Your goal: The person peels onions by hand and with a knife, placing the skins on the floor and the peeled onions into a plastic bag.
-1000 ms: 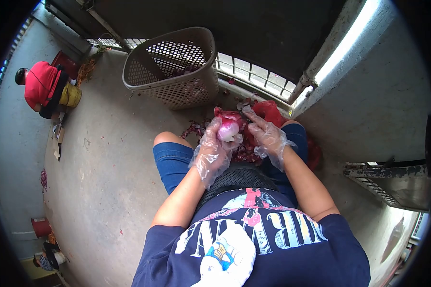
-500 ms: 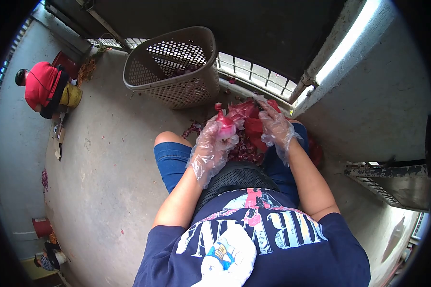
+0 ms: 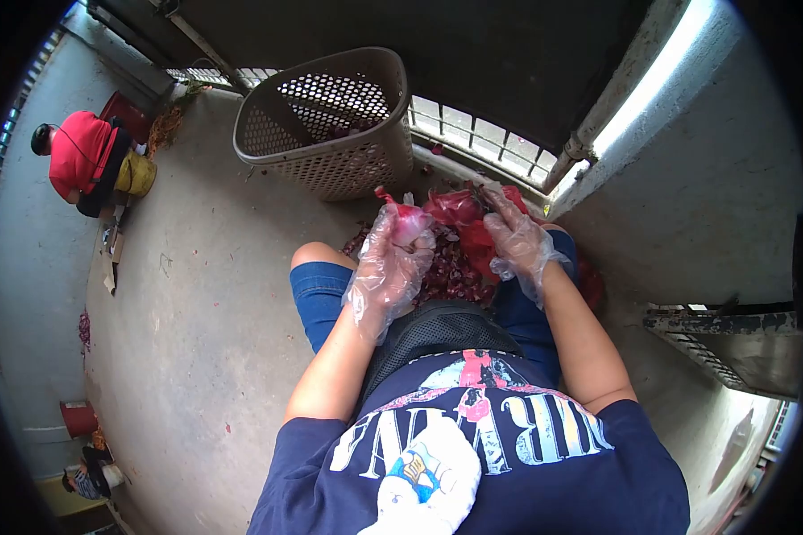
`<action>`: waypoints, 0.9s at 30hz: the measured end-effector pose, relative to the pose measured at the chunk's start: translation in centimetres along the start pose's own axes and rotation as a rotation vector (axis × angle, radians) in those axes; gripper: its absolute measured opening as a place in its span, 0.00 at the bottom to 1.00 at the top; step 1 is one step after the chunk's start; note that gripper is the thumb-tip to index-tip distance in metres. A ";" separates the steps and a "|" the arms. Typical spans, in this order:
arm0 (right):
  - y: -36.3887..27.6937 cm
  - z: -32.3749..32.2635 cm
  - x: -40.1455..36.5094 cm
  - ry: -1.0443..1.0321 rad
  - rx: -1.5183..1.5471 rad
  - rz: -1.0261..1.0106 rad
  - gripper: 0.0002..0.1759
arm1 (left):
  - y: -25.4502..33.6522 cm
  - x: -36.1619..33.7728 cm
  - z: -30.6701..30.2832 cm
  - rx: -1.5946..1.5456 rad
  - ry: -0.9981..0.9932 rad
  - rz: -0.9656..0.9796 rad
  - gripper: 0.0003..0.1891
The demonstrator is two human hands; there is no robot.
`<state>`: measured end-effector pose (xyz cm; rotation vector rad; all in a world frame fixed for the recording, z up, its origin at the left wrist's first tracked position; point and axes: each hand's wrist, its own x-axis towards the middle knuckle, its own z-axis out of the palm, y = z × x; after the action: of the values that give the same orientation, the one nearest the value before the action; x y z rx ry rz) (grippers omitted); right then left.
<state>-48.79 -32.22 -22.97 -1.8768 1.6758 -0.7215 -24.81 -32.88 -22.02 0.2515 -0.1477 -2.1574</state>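
Pink and white, the onion [image 3: 410, 225] is up in the left hand [image 3: 385, 272], gripped between thumb and fingers at the far end of the palm, its pale side showing. Its long axis runs aslant: the thin red neck [image 3: 383, 193] points forward and to the left, towards the basket [image 3: 352, 169], while the round body slopes back and to the right, so it is the body, not the neck, that faces the right hand [image 3: 519, 242]. The left hand is the nearer one, since it touches the onion; the right is apart from it, across a gap to the right and at much the same distance from the chest. The right hand's fingers reach forward, fairly straight, beside or over some red plastic [image 3: 480, 242]; whether they pinch a bit of it, or some small tool, I cannot tell. Both hands are in clear gloves. Beneath and between them lies a heap of dark red pieces [image 3: 455, 272], just in front of the lap, with the basket standing beyond it to the left, its rim tilted in view
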 end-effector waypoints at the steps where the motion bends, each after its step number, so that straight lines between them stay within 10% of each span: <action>1: -0.4 -0.1 -0.1 0.000 0.001 -0.001 0.32 | 0.0 0.3 -0.1 0.001 0.000 0.001 0.25; 6: -5.3 -1.4 -1.3 -0.162 0.220 0.039 0.37 | -1.1 0.7 1.4 0.442 0.331 -0.001 0.29; 27: -7.4 -0.4 -1.1 -0.240 0.409 -0.081 0.27 | -3.0 1.5 1.5 0.058 0.217 -0.027 0.30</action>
<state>-43.85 -30.35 -17.61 -1.6692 1.2046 -0.7696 -28.42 -32.41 -21.31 0.5208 -0.0830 -2.1387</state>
